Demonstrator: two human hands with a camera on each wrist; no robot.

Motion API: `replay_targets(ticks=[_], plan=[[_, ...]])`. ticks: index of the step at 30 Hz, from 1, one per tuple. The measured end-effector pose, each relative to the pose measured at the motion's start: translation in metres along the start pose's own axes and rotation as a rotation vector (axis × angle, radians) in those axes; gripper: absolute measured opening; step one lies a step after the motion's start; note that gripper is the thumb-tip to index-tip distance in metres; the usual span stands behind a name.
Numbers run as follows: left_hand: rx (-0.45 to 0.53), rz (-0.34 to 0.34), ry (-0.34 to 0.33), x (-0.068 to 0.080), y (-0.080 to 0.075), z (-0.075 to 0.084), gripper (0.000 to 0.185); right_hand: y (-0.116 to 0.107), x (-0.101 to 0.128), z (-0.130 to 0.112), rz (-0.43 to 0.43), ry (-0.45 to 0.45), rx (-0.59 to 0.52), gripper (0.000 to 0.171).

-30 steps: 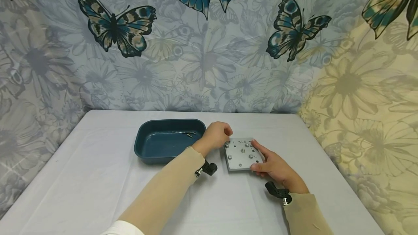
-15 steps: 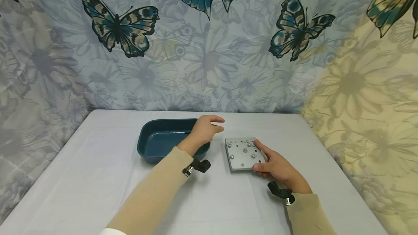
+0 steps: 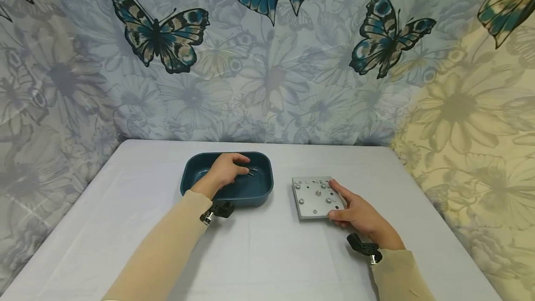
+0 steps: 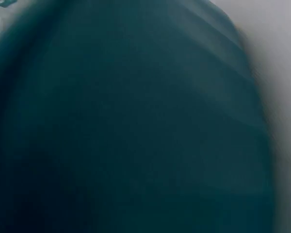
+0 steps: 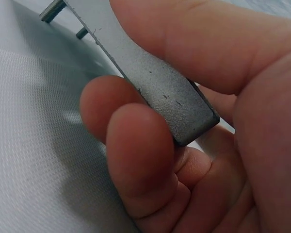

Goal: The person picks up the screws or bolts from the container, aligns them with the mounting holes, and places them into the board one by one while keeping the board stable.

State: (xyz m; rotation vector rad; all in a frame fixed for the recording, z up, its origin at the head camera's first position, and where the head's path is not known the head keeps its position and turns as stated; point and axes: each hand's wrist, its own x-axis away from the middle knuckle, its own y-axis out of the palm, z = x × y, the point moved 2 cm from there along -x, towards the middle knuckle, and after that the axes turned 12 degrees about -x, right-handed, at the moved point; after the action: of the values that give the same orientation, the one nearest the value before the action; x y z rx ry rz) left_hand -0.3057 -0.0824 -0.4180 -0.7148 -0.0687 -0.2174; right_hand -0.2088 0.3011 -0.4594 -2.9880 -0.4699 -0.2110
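My right hand (image 3: 361, 215) grips a silver metal plate (image 3: 309, 203) by its right edge, thumb on top. Several screw heads and holes dot the plate's face. In the right wrist view, fingers curl under the plate edge (image 5: 165, 92), and a threaded screw end (image 5: 53, 10) sticks out of the underside above the cloth. Over the dark teal tray (image 3: 265, 189) reaches my left hand (image 3: 223, 169), its fingers extended. Small screws (image 3: 252, 171) lie in the tray by its fingertips. The left wrist view holds only the blurred tray (image 4: 145, 107), no fingers.
A white cloth (image 3: 267, 254) covers the table. Behind it hangs a backdrop (image 3: 267, 82) printed with flowers and butterflies. A black wrist camera (image 3: 223, 209) sits on the left wrist, another black camera (image 3: 361, 245) on the right.
My left hand has left the plate's upper left corner and moved left into the tray. The right hand keeps its grip on the plate. The head view has shifted slightly.
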Motion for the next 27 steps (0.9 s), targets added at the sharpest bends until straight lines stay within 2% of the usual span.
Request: replay_targets(ticks=[6, 15, 21, 27], plan=[[-0.076, -0.005, 0.037, -0.006, 0.007, -0.008, 0.033, -0.001, 0.001, 0.001, 0.013, 0.010, 0.004, 0.105], [-0.134, -0.033, 0.063, -0.011, 0.005, -0.014, 0.033, -0.001, 0.000, 0.002, 0.016, -0.001, 0.012, 0.104], [-0.177, -0.064, 0.136, -0.017, 0.007, -0.013, 0.032, -0.001, -0.001, 0.003, 0.016, 0.002, 0.006, 0.104], [-0.313, -0.080, 0.269, -0.023, 0.012, -0.010, 0.030, -0.001, 0.000, 0.002, 0.016, 0.003, 0.002, 0.105]])
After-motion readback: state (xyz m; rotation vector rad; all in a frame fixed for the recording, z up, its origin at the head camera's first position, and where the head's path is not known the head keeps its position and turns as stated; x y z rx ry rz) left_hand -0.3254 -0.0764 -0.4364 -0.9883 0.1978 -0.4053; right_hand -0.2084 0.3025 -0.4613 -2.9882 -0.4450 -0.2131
